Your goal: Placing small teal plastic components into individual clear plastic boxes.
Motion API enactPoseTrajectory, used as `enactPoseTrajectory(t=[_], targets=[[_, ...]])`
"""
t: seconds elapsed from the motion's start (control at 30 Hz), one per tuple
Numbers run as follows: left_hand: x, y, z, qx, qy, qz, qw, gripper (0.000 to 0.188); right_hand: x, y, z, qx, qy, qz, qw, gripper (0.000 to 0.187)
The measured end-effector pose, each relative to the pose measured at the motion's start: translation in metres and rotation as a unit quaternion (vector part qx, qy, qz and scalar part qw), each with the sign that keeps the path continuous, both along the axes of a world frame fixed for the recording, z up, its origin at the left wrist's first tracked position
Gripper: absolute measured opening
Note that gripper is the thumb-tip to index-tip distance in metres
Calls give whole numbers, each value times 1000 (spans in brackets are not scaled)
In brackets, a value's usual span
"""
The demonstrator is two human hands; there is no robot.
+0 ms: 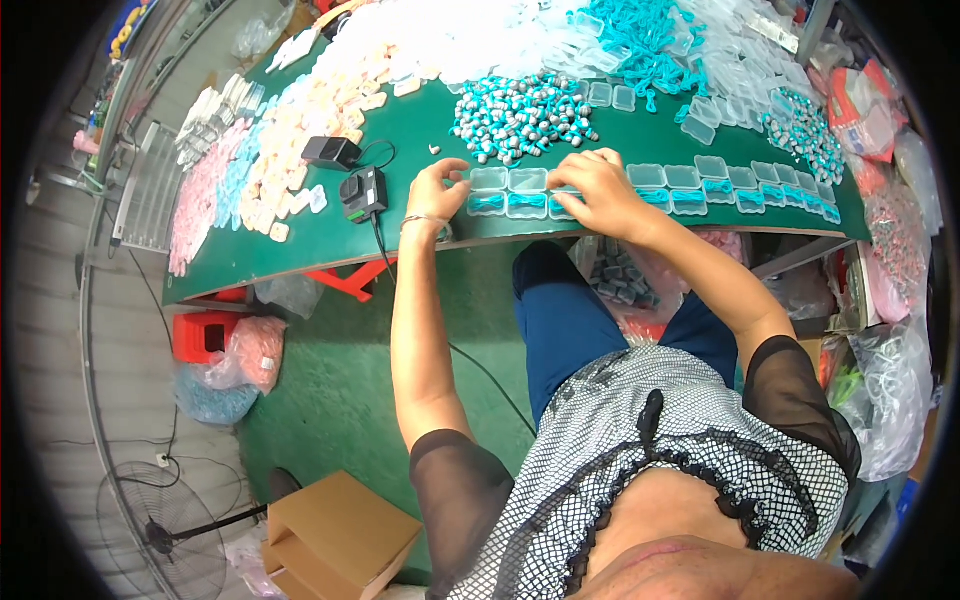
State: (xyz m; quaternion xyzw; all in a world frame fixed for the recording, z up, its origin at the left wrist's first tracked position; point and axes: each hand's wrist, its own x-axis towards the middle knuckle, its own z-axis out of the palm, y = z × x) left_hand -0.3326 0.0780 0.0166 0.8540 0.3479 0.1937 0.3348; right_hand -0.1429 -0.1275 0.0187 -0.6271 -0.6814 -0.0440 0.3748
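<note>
green table [300,250], row of clear boxes [690,190] running left-right, both hands [600,195] pinching boxes

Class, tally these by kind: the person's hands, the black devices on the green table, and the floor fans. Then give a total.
Hands: 2 (left hand, right hand)
Black devices: 2 (black adapter, black box with cable)
Floor fan: 1
Total: 5

Both hands, left hand [437,187] and right hand [597,192], on clear small boxes [508,192] (green table [300,250]).
</note>
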Motion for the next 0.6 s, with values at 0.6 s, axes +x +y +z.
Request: enactPoseTrajectory(t=[0.6], targets=[[68,-5,-5,107,-60,-97,988,7,136,-150,15,62,45,-188,979,7]])
